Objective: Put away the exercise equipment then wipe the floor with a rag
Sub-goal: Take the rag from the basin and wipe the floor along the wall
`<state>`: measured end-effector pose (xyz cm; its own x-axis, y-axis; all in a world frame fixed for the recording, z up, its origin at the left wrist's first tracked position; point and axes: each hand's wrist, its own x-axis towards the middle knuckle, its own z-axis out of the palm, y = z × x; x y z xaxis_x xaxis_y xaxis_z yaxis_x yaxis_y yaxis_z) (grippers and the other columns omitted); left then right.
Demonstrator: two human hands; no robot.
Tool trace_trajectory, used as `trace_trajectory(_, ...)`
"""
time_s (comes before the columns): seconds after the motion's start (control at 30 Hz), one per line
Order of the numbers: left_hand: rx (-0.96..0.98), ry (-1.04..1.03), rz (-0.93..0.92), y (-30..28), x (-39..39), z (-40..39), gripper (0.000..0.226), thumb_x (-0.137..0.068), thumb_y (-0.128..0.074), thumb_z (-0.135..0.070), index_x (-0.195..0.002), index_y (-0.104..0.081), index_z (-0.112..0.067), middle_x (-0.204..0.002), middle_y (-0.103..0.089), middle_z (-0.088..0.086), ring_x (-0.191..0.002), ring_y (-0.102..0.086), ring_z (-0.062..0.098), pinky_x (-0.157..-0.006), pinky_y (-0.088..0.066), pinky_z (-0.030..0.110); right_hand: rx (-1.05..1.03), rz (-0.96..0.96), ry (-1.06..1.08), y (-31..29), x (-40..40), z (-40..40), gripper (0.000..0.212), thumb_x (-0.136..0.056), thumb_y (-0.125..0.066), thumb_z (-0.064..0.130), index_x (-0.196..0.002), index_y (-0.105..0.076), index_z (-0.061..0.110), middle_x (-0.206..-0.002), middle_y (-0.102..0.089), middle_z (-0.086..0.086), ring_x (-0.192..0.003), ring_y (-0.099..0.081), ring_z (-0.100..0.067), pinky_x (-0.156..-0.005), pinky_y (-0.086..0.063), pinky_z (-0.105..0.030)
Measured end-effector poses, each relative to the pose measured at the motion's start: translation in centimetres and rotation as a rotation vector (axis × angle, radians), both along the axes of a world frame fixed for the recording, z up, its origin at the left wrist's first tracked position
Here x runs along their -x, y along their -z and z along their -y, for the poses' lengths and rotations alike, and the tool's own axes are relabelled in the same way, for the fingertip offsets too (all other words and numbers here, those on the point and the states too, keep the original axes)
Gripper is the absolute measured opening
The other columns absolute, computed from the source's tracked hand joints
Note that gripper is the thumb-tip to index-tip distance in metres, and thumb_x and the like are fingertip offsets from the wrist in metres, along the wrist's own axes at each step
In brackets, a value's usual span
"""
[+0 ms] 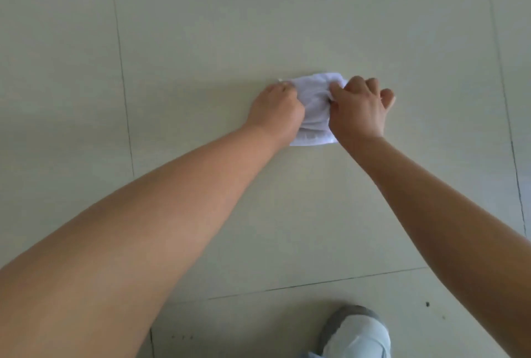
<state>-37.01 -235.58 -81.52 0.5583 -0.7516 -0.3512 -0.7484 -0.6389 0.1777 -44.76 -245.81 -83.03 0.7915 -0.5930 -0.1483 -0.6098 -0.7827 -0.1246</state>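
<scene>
A view from above, looking down at a pale tiled floor (201, 41) with thin dark seams between the tiles. Two bare arms reach forward from the bottom corners of the picture and meet near the middle, slightly right of centre.

Between the hands lies a white rag (314, 116), bunched and wrinkled, resting on the floor. It sits inside one large tile, well away from the seams.

The left hand (277, 109) is on the rag's left edge. Its fingers are curled under into a loose fist, knuckles up, pressing down on or clutching the cloth; the fingertips are hidden beneath the hand, so how much cloth they hold cannot be seen.

The right hand (359, 107) is on the rag's right edge. Its thumb and forefinger pinch a fold of the cloth at the top of the bunch. The other fingers are bent, knuckles raised, with their tips toward the floor just beside the rag. Both hands are closed on the rag, with only a narrow strip of white showing between them and a wider flap showing below the wrists.

At the bottom edge, right of centre, a knee (359, 334) in light grey-blue cloth comes into view, above the floor. A few small dark specks mark the tile near it.
</scene>
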Motion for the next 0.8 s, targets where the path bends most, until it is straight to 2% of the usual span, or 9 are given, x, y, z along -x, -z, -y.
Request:
trace_trajectory(0.07,-0.034,-0.036,0.048,0.2,-2.0,-2.1,0.031,-0.096,-0.034,-0.004,-0.119,-0.055,0.000,-0.131,-0.052,0.016,-0.121,-0.047,0.029,-0.094,-0.037,0.033,-0.059,-0.009,-0.035,-0.3,-2.0,-1.4,0.037,-0.080,-0.045,-0.001,-0.112,-0.060,0.009,-0.114,-0.055,-0.014,-0.114,-0.042,-0.029,-0.093,-0.025,-0.038)
trace_trajectory(0.13,-0.090,-0.066,0.119,0.8,-3.8,-6.8,0.032,-0.093,-0.038,-0.003,-0.120,-0.055,0.000,-0.131,-0.053,0.019,-0.119,-0.051,0.033,-0.092,-0.041,0.036,-0.111,0.020,-0.099,-0.2,-3.6,-4.7,0.038,-0.078,-0.042,-0.003,-0.110,-0.061,0.007,-0.114,-0.056,-0.013,-0.114,-0.043,-0.028,-0.093,-0.027,-0.039)
trace_trajectory(0.23,-0.103,0.039,0.098,1.1,-4.5,-15.1,0.033,-0.079,-0.053,0.005,-0.110,-0.062,0.011,-0.119,-0.060,0.027,-0.107,-0.061,0.042,-0.085,-0.052,0.042,-0.091,0.109,-0.216,0.5,-3.8,-11.8,0.035,-0.062,-0.037,-0.002,-0.075,-0.069,0.006,-0.079,-0.065,-0.009,-0.083,-0.060,-0.029,-0.075,-0.041,-0.040)
trace_trajectory(0.33,-0.236,0.182,0.099,-0.6,-2.5,-22.4,0.032,-0.067,-0.048,-0.002,-0.080,-0.072,0.013,-0.088,-0.071,0.029,-0.078,-0.072,0.040,-0.064,-0.059,0.040,-0.136,0.108,-0.361,0.7,-1.6,-18.0,0.029,-0.051,-0.039,0.009,-0.056,-0.067,0.015,-0.061,-0.061,0.001,-0.066,-0.061,-0.022,-0.071,-0.033,-0.034)
trace_trajectory(0.47,-0.180,0.425,0.216,-0.6,2.7,-27.2,0.043,-0.085,-0.038,-0.012,-0.080,-0.074,0.009,-0.084,-0.073,0.024,-0.081,-0.073,0.034,-0.088,-0.050,0.036,-0.145,0.135,-0.511,1.5,4.7,-21.3,0.033,-0.043,-0.050,0.007,-0.069,-0.070,0.013,-0.068,-0.062,-0.001,-0.079,-0.044,-0.021,-0.078,-0.027,-0.036)
trace_trajectory(0.53,-0.083,0.470,0.179,0.2,4.9,-26.3,0.050,-0.095,-0.034,-0.020,-0.084,-0.076,0.006,-0.089,-0.074,0.022,-0.087,-0.073,0.032,-0.080,-0.057,0.034,-0.141,0.160,-0.495,1.9,8.2,-19.7,0.039,-0.051,-0.048,0.010,-0.081,-0.072,0.011,-0.072,-0.063,-0.003,-0.081,-0.036,-0.022,-0.077,-0.026,-0.036)
trace_trajectory(0.6,-0.030,0.528,0.133,1.0,7.1,-23.4,0.044,-0.085,-0.042,-0.025,-0.082,-0.077,0.001,-0.090,-0.075,0.019,-0.087,-0.073,0.031,-0.074,-0.058,0.033,-0.111,0.147,-0.449,1.7,11.5,-16.7,0.041,-0.058,-0.046,0.010,-0.089,-0.072,0.011,-0.075,-0.064,-0.005,-0.082,-0.037,-0.023,-0.076,-0.026,-0.035)
trace_trajectory(0.7,-0.020,0.581,0.064,2.0,10.2,-16.8,0.038,-0.076,-0.044,-0.019,-0.077,-0.078,-0.002,-0.089,-0.076,0.017,-0.086,-0.074,0.030,-0.075,-0.058,0.035,-0.043,0.099,-0.316,1.0,16.1,-10.9,0.037,-0.055,-0.063,0.006,-0.089,-0.074,0.012,-0.074,-0.065,-0.008,-0.082,-0.039,-0.023,-0.075,-0.025,-0.035)
trace_trajectory(0.8,0.057,0.548,0.021,2.4,11.9,-8.4,0.041,-0.073,-0.039,-0.014,-0.072,-0.079,-0.006,-0.087,-0.076,0.013,-0.086,-0.074,0.027,-0.076,-0.058,0.032,0.003,0.066,-0.121,0.5,18.3,-4.7,0.031,-0.058,-0.066,0.004,-0.087,-0.074,0.011,-0.074,-0.065,-0.012,-0.082,-0.037,-0.024,-0.075,-0.027,-0.036)
